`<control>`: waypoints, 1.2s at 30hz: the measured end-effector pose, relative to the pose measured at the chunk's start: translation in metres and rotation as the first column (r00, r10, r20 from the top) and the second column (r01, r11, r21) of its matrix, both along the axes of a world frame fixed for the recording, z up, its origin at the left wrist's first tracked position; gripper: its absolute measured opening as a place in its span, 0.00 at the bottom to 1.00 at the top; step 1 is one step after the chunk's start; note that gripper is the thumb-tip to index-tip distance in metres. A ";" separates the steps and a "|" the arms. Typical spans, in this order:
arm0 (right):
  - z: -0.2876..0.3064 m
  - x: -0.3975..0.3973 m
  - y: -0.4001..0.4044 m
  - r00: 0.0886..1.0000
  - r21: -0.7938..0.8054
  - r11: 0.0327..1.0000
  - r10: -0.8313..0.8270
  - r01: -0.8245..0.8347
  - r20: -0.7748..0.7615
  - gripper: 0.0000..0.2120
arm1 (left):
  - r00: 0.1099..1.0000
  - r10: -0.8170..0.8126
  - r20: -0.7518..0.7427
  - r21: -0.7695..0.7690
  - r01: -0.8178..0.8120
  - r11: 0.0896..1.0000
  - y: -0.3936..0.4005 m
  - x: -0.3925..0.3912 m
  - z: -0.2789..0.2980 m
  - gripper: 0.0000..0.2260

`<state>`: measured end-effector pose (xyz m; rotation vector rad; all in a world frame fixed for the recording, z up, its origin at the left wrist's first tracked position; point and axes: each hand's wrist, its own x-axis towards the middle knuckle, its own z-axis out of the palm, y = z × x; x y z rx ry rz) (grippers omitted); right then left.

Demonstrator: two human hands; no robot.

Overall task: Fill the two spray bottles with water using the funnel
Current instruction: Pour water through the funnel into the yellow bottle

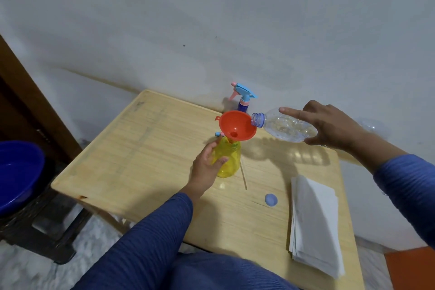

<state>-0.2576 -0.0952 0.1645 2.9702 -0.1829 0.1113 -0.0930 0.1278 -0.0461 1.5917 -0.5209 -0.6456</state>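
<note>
Lying nearest, lower right of frame: folded white cloth [314,223]; blue cap [271,199] loose on the table [146,148] beside it; centre: left hand [207,162] wrapped around the yellow spray bottle [229,160], orange funnel [236,127] seated tilted in its neck (likely to tip if the grip slackens); right of centre: right hand [329,125] gripping a tipped clear water bottle [286,128], mouth at the funnel rim, so overshoot would wet the table; farthest, by the wall: purple spray bottle [243,99], unfilled as far as visible.
</note>
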 end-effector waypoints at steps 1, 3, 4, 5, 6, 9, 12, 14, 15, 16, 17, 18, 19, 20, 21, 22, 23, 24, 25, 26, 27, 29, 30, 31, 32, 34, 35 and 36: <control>0.000 0.001 -0.001 1.000 -0.003 1.000 0.010 -0.010 0.004 0.57 | 1.000 -0.001 -0.001 -0.003 0.001 1.000 0.000 0.000 0.000 0.27; 0.000 0.002 -0.001 0.999 -0.016 0.999 0.034 -0.034 0.016 0.56 | 1.000 -0.002 -0.003 -0.009 0.002 1.000 0.000 0.000 0.000 0.26; 0.000 0.003 -0.001 0.999 -0.021 0.999 0.046 -0.046 0.022 0.55 | 1.000 -0.003 -0.001 -0.015 0.003 1.000 0.000 0.000 0.000 0.25; 0.001 0.004 -0.001 0.998 -0.026 0.998 0.056 -0.055 0.027 0.55 | 1.000 -0.003 -0.001 -0.021 0.003 1.000 0.000 0.000 0.000 0.25; 0.001 0.004 -0.001 0.998 -0.031 0.998 0.060 -0.059 0.028 0.55 | 1.000 -0.003 -0.001 -0.027 0.003 1.000 0.000 0.000 0.000 0.25; 0.001 0.005 -0.002 0.998 -0.040 0.997 0.061 -0.061 0.016 0.56 | 1.000 -0.003 0.004 -0.031 0.003 1.000 0.000 0.000 0.001 0.24; 0.000 0.006 -0.002 0.998 -0.047 0.997 0.066 -0.065 0.009 0.57 | 1.000 -0.009 0.009 -0.028 0.009 1.000 0.000 0.000 0.001 0.25; 0.001 0.006 -0.002 0.997 -0.049 0.996 0.075 -0.074 0.010 0.58 | 1.000 -0.011 0.014 -0.030 0.011 0.999 0.000 0.000 0.000 0.25; 0.001 0.007 -0.002 0.997 -0.049 0.996 0.078 -0.078 0.009 0.58 | 1.000 -0.012 0.017 -0.029 0.012 0.999 0.000 0.000 0.000 0.25; 0.002 0.007 -0.002 0.997 -0.047 0.996 0.080 -0.080 0.008 0.58 | 1.000 -0.012 0.018 -0.028 0.013 1.000 0.000 0.001 -0.001 0.26; 0.002 0.007 -0.001 0.996 -0.045 0.995 0.085 -0.084 0.009 0.58 | 1.000 -0.013 0.017 -0.030 0.013 0.999 0.000 0.001 -0.001 0.26; 0.003 0.007 -0.001 0.996 -0.045 0.995 0.090 -0.089 0.010 0.58 | 1.000 -0.014 0.014 -0.031 0.014 0.999 0.000 0.001 -0.001 0.26; 0.003 0.007 -0.001 0.995 -0.047 0.994 0.095 -0.095 0.010 0.58 | 1.000 -0.015 0.013 -0.030 0.016 0.999 -0.001 0.001 -0.002 0.26; 0.003 0.007 -0.001 0.995 -0.052 0.994 0.099 -0.098 0.009 0.58 | 1.000 -0.017 0.013 -0.028 0.018 0.999 0.000 0.002 -0.002 0.27; 0.003 0.007 -0.002 0.995 -0.056 0.994 0.099 -0.099 0.007 0.57 | 1.000 -0.018 0.015 -0.030 0.019 0.999 0.000 0.002 -0.002 0.27; 0.003 0.008 -0.003 0.995 -0.061 0.993 0.098 -0.097 0.007 0.57 | 1.000 -0.017 0.017 -0.034 0.018 0.999 0.000 0.002 -0.002 0.28; 0.002 0.008 -0.004 0.996 -0.069 0.993 0.094 -0.094 0.006 0.57 | 1.000 -0.016 0.018 -0.038 0.017 0.999 -0.001 0.002 -0.002 0.27; 0.002 0.008 -0.005 0.996 -0.078 0.993 0.090 -0.090 0.003 0.56 | 1.000 -0.014 0.019 -0.038 0.014 0.999 0.000 0.002 -0.002 0.27; 0.002 0.009 -0.006 0.996 -0.087 0.992 0.088 -0.088 0.001 0.56 | 1.000 -0.012 0.019 -0.039 0.013 0.999 -0.001 0.002 -0.002 0.27; 0.003 0.009 -0.006 0.996 -0.095 0.992 0.087 -0.086 -0.001 0.55 | 1.000 -0.013 0.017 -0.038 0.014 0.999 0.000 0.002 -0.002 0.27; 0.003 0.009 -0.007 0.996 -0.100 0.991 0.089 -0.088 0.001 0.55 | 1.000 -0.015 0.014 -0.035 0.016 0.999 0.000 0.002 -0.003 0.27; 0.005 0.010 -0.007 0.995 -0.106 0.990 0.097 -0.096 0.011 0.53 | 1.000 -0.019 0.010 -0.035 0.019 0.999 -0.001 0.003 -0.004 0.28; 0.006 0.010 -0.007 0.995 -0.108 0.989 0.102 -0.099 0.016 0.53 | 1.000 -0.022 0.010 -0.036 0.022 0.999 -0.001 0.003 -0.005 0.28; 0.007 0.011 -0.007 0.994 -0.111 0.988 0.107 -0.104 0.019 0.52 | 1.000 -0.023 0.008 -0.037 0.024 0.999 -0.001 0.004 -0.006 0.29; 0.007 0.011 -0.007 0.993 -0.115 0.987 0.112 -0.109 0.023 0.51 | 1.000 -0.023 0.006 -0.036 0.024 0.999 -0.002 0.004 -0.006 0.29; 0.008 0.012 -0.006 0.993 -0.122 0.986 0.117 -0.113 0.029 0.51 | 1.000 -0.021 0.003 -0.042 0.021 0.999 -0.002 0.003 -0.005 0.27; 0.009 0.012 -0.007 0.993 -0.126 0.986 0.118 -0.113 0.032 0.51 | 1.000 -0.020 0.003 -0.048 0.020 0.999 -0.002 0.003 -0.005 0.27; 0.009 0.013 -0.007 0.992 -0.129 0.985 0.119 -0.114 0.033 0.51 | 1.000 -0.018 0.002 -0.054 0.018 0.998 -0.002 0.003 -0.005 0.26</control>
